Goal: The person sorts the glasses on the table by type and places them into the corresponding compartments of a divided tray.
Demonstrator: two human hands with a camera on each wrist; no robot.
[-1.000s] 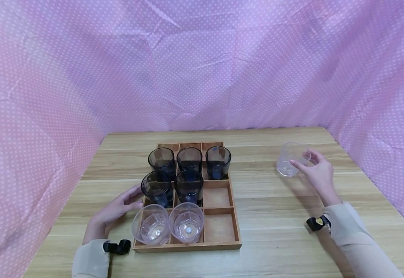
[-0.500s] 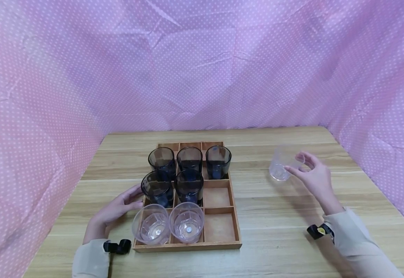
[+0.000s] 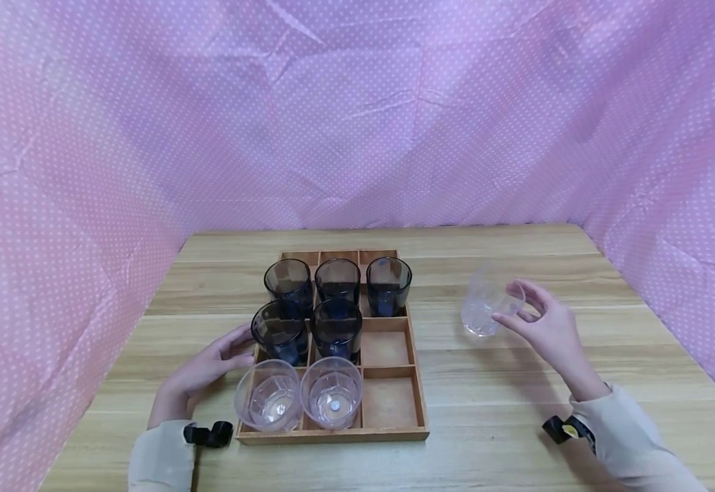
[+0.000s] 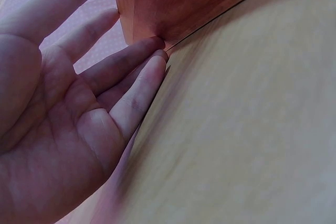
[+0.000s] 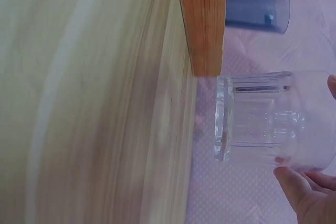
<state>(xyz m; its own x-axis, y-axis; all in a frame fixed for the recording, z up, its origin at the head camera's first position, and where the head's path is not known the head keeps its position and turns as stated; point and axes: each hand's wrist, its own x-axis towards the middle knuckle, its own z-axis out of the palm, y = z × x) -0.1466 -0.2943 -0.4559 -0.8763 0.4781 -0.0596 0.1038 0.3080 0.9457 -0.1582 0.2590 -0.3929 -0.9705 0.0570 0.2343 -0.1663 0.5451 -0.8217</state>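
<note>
My right hand (image 3: 545, 331) pinches a clear cup (image 3: 482, 311) near its rim, right of the wooden tray. In the right wrist view this clear cup (image 5: 262, 119) is raised off the tabletop, its thick base toward the table. My left hand (image 3: 210, 369) rests at the left side of the compartment tray (image 3: 333, 437); in the left wrist view its fingertips (image 4: 157, 43) touch the wooden wall. Two clear cups (image 3: 268, 400) stand in the tray's nearest row. Behind them are several dark smoked cups (image 3: 279, 335), two in one row and three in the row beyond.
Two bare compartments (image 3: 388, 403) lie along the tray's right side, nearest and second row. More compartments (image 3: 339, 256) show at its far end. The wooden table (image 3: 474, 424) is enclosed by pink dotted cloth (image 3: 357, 137).
My right hand has carried the clear cup leftward and somewhat nearer, toward the tray. The left hand stays in place by the tray.
</note>
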